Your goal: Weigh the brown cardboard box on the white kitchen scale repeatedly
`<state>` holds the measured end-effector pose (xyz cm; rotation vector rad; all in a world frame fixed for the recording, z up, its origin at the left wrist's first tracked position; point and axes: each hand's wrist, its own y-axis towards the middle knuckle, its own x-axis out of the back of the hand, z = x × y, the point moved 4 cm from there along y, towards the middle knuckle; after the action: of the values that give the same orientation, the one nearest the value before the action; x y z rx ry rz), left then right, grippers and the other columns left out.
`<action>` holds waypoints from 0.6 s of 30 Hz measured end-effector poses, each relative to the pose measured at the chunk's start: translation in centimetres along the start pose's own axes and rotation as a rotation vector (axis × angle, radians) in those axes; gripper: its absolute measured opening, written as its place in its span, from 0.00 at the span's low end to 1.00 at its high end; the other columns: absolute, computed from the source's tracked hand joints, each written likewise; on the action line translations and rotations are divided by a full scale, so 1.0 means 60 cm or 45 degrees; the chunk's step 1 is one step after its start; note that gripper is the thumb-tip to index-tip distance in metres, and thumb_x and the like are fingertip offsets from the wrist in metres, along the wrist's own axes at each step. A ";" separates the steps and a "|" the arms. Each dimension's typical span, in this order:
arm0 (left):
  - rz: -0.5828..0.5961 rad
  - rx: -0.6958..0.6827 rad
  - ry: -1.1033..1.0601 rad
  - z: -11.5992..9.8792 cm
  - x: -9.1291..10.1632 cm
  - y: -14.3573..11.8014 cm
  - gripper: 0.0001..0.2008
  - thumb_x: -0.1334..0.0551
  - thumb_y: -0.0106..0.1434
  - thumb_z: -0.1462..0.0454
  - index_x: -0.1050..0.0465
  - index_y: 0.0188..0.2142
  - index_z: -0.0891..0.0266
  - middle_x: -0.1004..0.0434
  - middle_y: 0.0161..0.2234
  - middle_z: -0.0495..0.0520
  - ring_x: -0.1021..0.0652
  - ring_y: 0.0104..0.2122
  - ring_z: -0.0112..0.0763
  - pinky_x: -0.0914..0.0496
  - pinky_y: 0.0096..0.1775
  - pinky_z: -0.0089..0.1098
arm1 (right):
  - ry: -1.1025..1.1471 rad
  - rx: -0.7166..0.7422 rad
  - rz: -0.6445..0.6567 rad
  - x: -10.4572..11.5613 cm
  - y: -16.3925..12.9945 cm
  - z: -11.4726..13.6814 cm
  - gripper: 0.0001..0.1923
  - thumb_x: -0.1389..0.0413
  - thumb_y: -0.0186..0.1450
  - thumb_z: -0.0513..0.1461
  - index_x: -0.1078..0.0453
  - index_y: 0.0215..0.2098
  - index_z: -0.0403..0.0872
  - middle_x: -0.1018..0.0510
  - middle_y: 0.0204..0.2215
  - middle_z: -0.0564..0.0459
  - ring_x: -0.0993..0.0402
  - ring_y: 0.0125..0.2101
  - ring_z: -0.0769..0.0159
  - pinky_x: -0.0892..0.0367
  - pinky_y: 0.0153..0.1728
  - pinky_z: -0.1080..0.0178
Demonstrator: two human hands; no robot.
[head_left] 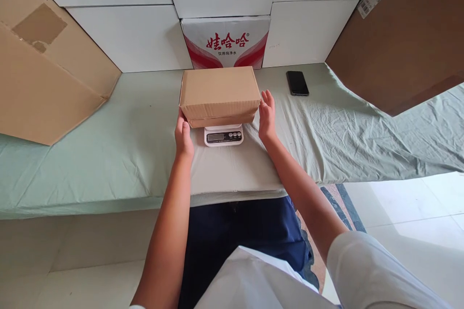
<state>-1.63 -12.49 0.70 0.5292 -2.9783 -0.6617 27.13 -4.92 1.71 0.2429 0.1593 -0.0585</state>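
Where the view begins at its lower edge, a white garment and dark blue trousers (250,236) show, with both bare forearms reaching forward over the near edge of the table (108,164), which is covered by a pale green wrinkled cloth. The left hand (183,135) is open, its fingers straight and its palm against the lower left side of a closed cardboard box (219,92); whether it presses or merely touches cannot be told. The right hand (267,115) is likewise open and flat, fingers together and pointing away, standing just beside the right end of the box, with contact there too close to judge. The box sits on a small white digital kitchen scale (224,135), whose display and buttons stick out from under the box's near edge, between the two wrists; the reading is too small to make out. Farther back and to the right, a black phone (297,82) lies flat on the cloth, well apart from the box. Behind the box, against the wall of white panels, stands a white and red carton (226,41) printed with Chinese characters. A large brown cardboard box (47,67) leans in at the far left, and another brown cardboard sheet (406,38), bearing a label at its upper corner, at the far right.
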 end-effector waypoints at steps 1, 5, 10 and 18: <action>-0.005 0.005 0.009 0.001 0.000 0.000 0.39 0.46 0.66 0.36 0.35 0.68 0.53 0.35 0.71 0.60 0.36 0.72 0.46 0.45 0.72 0.48 | 0.006 -0.009 0.004 -0.002 0.000 -0.004 0.41 0.52 0.64 0.60 0.54 0.71 0.60 0.51 0.77 0.52 0.53 0.77 0.59 0.52 0.76 0.42; -0.041 0.017 0.021 0.000 0.002 0.000 0.41 0.47 0.65 0.35 0.35 0.68 0.54 0.35 0.71 0.61 0.39 0.73 0.45 0.45 0.72 0.46 | 0.053 -0.039 -0.013 -0.006 -0.002 -0.013 0.39 0.50 0.64 0.58 0.51 0.70 0.59 0.49 0.76 0.51 0.51 0.76 0.59 0.52 0.76 0.44; -0.042 0.013 0.005 0.000 0.003 0.002 0.41 0.47 0.65 0.35 0.36 0.69 0.53 0.36 0.71 0.60 0.37 0.72 0.45 0.45 0.72 0.44 | 0.091 -0.066 -0.032 -0.012 -0.006 -0.014 0.38 0.48 0.63 0.56 0.47 0.68 0.56 0.43 0.74 0.50 0.48 0.75 0.54 0.51 0.75 0.43; 0.014 0.000 -0.019 0.006 0.001 0.001 0.38 0.46 0.67 0.37 0.35 0.69 0.51 0.33 0.69 0.57 0.34 0.71 0.46 0.44 0.72 0.46 | 0.180 -0.042 -0.044 -0.003 0.003 -0.035 0.40 0.46 0.62 0.61 0.45 0.67 0.58 0.39 0.73 0.54 0.46 0.75 0.56 0.52 0.76 0.46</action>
<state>-1.76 -12.33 0.38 0.5104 -2.9927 -0.6676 26.63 -4.21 -0.25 0.2115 0.3046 -0.0727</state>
